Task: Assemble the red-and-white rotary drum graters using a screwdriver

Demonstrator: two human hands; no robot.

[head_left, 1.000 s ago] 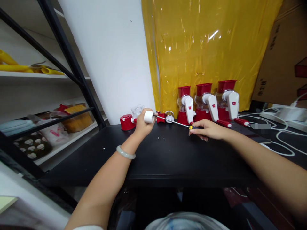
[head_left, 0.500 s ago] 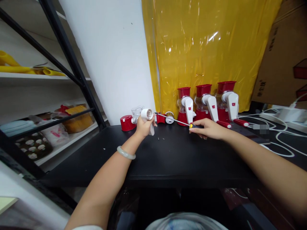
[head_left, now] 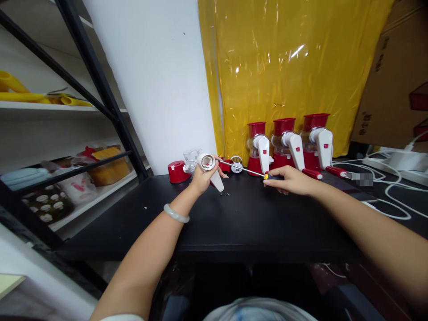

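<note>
My left hand (head_left: 199, 179) grips a white crank handle part (head_left: 211, 170) above the black table (head_left: 234, 218), its round open end facing me and its arm slanting down to the right. My right hand (head_left: 291, 180) is closed on a screwdriver (head_left: 245, 170) with a yellow and black grip. The thin shaft points left, its tip close to the white part. Two tiny screws (head_left: 224, 193) lie on the table just below the left hand.
Three assembled red and white hand-crank grinders (head_left: 290, 143) stand along the yellow plastic sheet (head_left: 287, 67). A red base (head_left: 176, 171), a clear cup (head_left: 191, 157) and small parts (head_left: 236, 163) sit behind my left hand. White cables (head_left: 391, 187) lie at right; a shelf rack (head_left: 50, 178) stands left.
My left hand has turned the white part so its open end faces me and its arm hangs down to the right. The screwdriver and right hand have barely shifted.
</note>
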